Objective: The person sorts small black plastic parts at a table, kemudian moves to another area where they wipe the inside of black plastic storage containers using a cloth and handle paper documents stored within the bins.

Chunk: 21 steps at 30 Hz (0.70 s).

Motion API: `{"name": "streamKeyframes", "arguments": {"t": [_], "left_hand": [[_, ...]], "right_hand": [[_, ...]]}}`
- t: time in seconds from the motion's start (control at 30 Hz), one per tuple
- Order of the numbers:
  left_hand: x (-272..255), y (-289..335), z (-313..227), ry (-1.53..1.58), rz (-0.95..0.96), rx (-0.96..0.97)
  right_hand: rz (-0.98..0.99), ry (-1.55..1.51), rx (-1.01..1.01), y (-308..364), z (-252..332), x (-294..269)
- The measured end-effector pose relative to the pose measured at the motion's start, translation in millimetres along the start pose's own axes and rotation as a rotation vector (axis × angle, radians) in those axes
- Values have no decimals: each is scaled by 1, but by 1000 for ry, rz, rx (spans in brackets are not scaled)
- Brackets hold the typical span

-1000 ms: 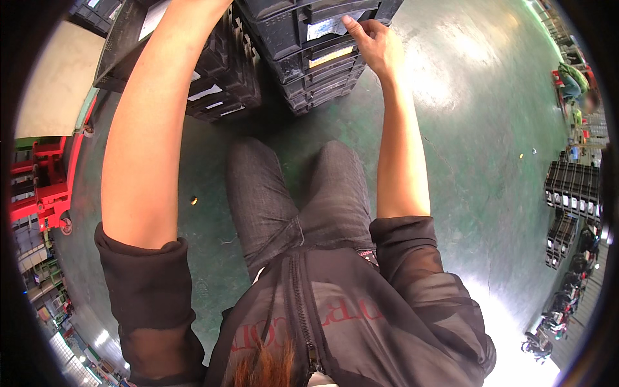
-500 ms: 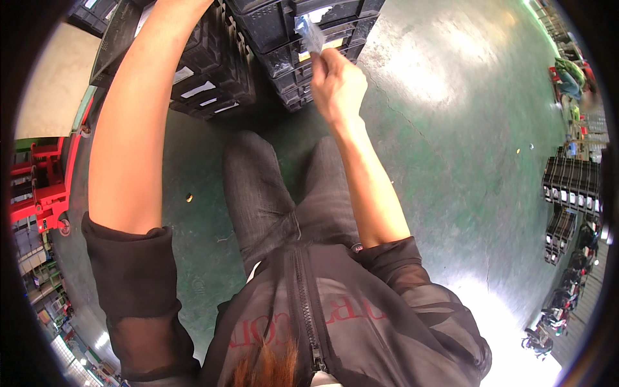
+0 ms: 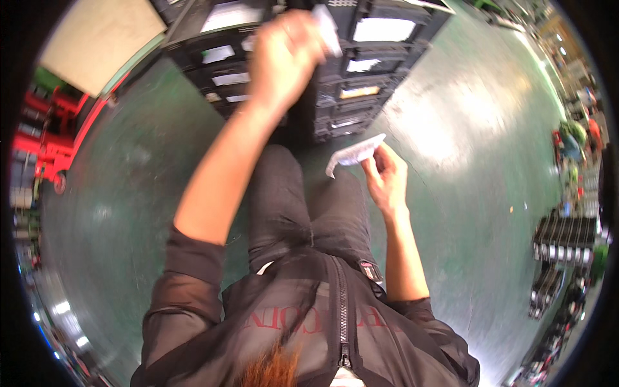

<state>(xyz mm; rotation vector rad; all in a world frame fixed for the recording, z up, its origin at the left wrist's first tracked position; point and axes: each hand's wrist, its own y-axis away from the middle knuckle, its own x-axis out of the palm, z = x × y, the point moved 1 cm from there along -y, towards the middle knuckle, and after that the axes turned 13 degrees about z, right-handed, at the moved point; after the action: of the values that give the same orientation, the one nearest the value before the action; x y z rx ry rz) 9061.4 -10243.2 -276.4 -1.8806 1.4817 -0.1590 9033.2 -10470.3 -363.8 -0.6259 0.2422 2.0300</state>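
Note:
My left hand [image 3: 284, 61], smeared by motion, is raised in front of the stacked black plastic crates [image 3: 325, 97]. Its fingers are closed on a small white slip [image 3: 327, 30], which looks like paper. Lower and to the right, my right hand [image 3: 389, 177] pinches the edge of a thin whitish sheet [image 3: 356, 153] between thumb and fingers. That sheet bends down at its left end and hangs over my right knee, apart from the crates. White labels [image 3: 383, 29] show on the crate fronts, one of them yellowish.
A second crate stack [image 3: 216, 68] stands close on the left. Beyond it are a pale board [image 3: 103, 45] and a red wheeled jack or cart [image 3: 61, 138]. Green floor [image 3: 451, 213] surrounds my legs. More dark crates [image 3: 564, 238] stand far right, and a person [image 3: 570, 142] is farther off.
My left hand has come back into view over the crates with a white slip. My right hand has dropped away from the crates toward my knee, still holding a thin sheet. My view has shifted.

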Motion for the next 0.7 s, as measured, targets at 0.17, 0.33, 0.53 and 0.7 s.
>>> {"name": "streamKeyframes", "arguments": {"t": [0.17, 0.33, 0.53, 0.7], "left_hand": [[29, 136, 6, 655, 227, -715], [14, 178, 5, 699, 265, -815], [8, 190, -9, 137, 293, -720], [23, 217, 12, 64, 130, -628]], "right_hand": [[192, 461, -201, -13, 41, 17], [358, 602, -229, -22, 46, 41], [460, 806, -306, -19, 47, 68], [438, 885, -396, -8, 36, 92]]}}
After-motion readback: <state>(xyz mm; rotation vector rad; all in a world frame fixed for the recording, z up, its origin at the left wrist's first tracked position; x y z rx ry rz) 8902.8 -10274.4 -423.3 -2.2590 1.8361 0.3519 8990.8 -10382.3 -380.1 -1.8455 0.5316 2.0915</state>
